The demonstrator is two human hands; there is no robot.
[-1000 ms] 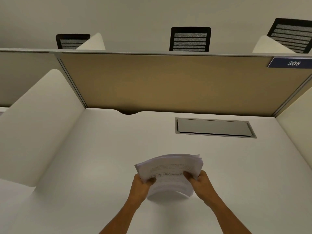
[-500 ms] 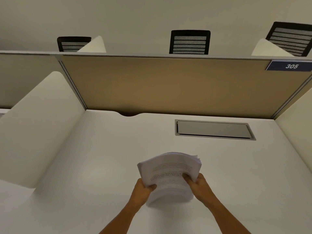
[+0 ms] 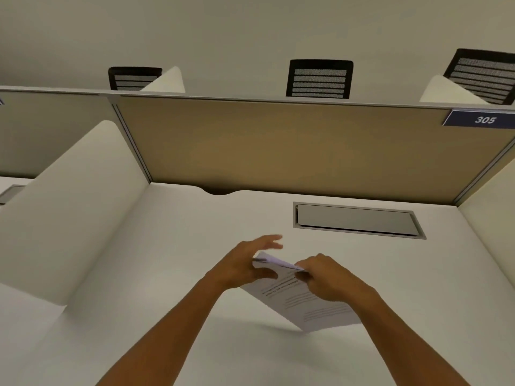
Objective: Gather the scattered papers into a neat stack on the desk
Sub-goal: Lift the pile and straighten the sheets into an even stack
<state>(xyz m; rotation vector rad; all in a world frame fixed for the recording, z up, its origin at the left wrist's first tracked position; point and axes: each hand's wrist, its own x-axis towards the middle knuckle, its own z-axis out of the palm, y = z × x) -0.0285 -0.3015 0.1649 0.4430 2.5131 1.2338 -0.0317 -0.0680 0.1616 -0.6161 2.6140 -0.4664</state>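
Observation:
A stack of printed white papers [image 3: 302,303] is tilted over the white desk [image 3: 167,263], its far edge raised and its near corner just above the surface with a shadow beneath. My right hand [image 3: 326,277] grips the stack's raised far edge from the right. My left hand [image 3: 245,263] is at the stack's far left corner; its fingers are spread and blurred and the thumb is next to the corner. No loose sheets lie elsewhere on the desk.
A grey cable hatch [image 3: 358,220] is set into the desk at the back right. A tan partition [image 3: 278,146] closes the back, with a cable notch [image 3: 220,190] at its foot. White side dividers stand at left [image 3: 64,207] and right [image 3: 490,218].
The stack stood upright between both hands; now it has tipped over toward me and to the right. My left hand has let go and spread its fingers. The right hand now grips the far edge.

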